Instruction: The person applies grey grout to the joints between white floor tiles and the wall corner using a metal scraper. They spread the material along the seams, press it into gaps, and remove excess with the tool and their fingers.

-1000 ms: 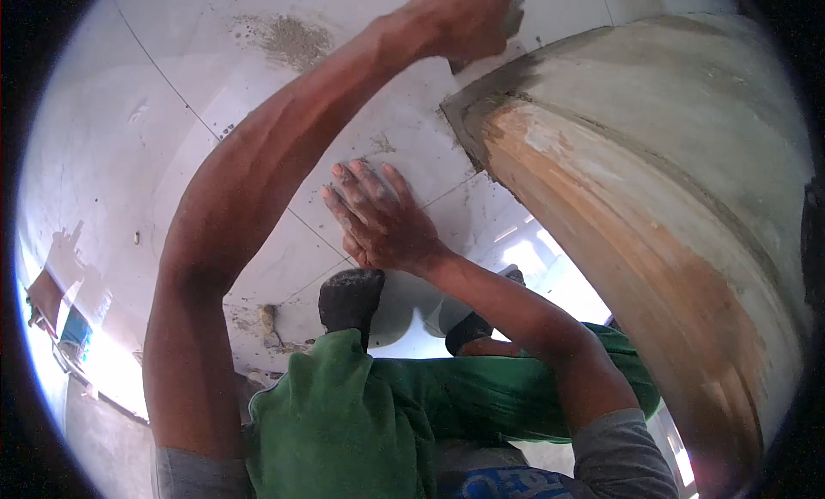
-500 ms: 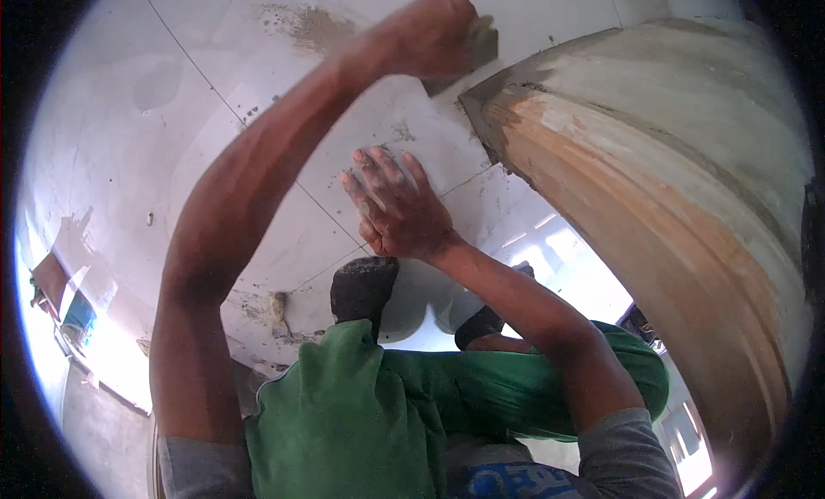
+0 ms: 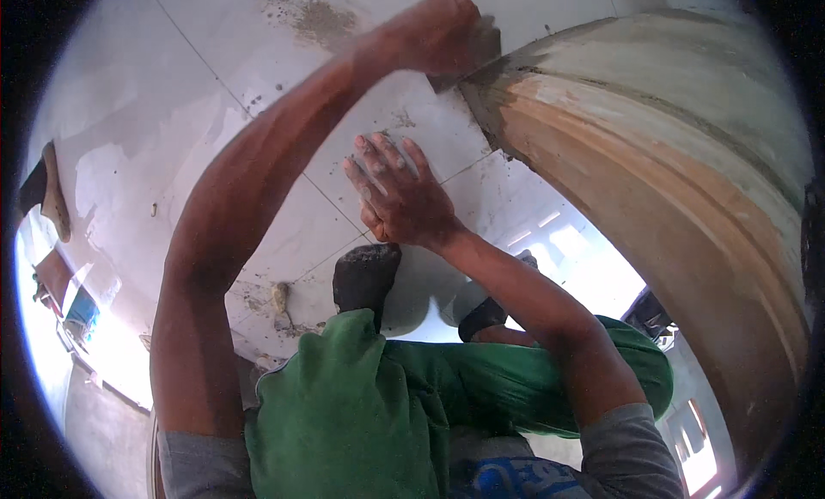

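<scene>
At the far side, my left hand (image 3: 440, 36) is closed round a grey flat-edged piece (image 3: 488, 42), beside the near corner of a curved plastered step (image 3: 601, 138). Its blade or body is mostly hidden by the fist, so its exact kind does not show. My right hand (image 3: 404, 194) lies palm down with the fingers spread, over the pale floor tiles (image 3: 284, 207). Grey-white dust coats its fingertips. Nothing is held in it. It sits nearer to me than the left hand, between my dark-covered foot (image 3: 365, 275) and the step.
Grey mortar crumbs (image 3: 322, 22) are scattered on the far tiles. A small dirty lump (image 3: 280, 301) rests left of my foot. Another person's shoe (image 3: 55, 194) stands at the left edge. Along the right runs the step's brown curved side (image 3: 653, 232).
Another person's foot has come into view at the left edge. My left hand keeps its grip by the step's corner, and both hands look nearly unmoved, with the view shifted slightly.
</scene>
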`<state>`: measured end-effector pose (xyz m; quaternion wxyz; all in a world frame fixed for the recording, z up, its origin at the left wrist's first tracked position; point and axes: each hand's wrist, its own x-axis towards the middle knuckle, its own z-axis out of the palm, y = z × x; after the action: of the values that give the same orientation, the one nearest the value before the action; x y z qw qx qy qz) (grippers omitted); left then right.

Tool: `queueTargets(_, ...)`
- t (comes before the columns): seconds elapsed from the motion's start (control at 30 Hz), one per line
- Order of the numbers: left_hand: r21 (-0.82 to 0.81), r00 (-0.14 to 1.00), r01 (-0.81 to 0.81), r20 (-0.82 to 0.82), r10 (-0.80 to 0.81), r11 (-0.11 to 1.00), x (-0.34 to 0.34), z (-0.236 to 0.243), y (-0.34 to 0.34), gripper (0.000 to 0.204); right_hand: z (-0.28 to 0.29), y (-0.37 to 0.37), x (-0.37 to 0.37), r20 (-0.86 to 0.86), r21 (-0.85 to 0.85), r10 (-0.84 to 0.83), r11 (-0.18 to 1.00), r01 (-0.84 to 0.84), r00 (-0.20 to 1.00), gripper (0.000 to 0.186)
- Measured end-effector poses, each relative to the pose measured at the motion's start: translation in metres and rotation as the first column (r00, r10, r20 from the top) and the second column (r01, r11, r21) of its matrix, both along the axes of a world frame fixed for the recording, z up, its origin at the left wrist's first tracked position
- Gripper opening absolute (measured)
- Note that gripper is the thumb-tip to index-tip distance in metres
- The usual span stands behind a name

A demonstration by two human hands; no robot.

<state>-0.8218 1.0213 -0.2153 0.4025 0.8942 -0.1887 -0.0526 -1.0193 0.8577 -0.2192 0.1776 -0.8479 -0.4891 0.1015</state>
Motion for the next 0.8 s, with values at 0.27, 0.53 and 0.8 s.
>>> queueTargets(0.27, -0.151, 0.677, -0.730, -0.298, 0.674, 0.667, -0.098, 0.012, 0.039, 0.032, 0.002, -0.011, -0.002, -0.050, 0.065, 0.030, 0.998, -0.026, 0.998, 0.058)
queueTargets(0.53, -0.251, 0.392, -0.894, -0.840, 0.374, 0.372, -0.221, 0.011, 0.002, 0.028, 0.069, -0.134, 0.008, -0.334, -0.187, 0.193, 0.946, -0.265, 0.923, 0.039)
queueTargets(0.8, -0.290, 0.332, -0.941, -0.896, 0.294, 0.176, -0.205, 0.008, -0.026, 0.027, 0.197, -0.329, 0.004, -0.209, -0.694, -0.431, 0.698, 0.178, 0.878, 0.026)
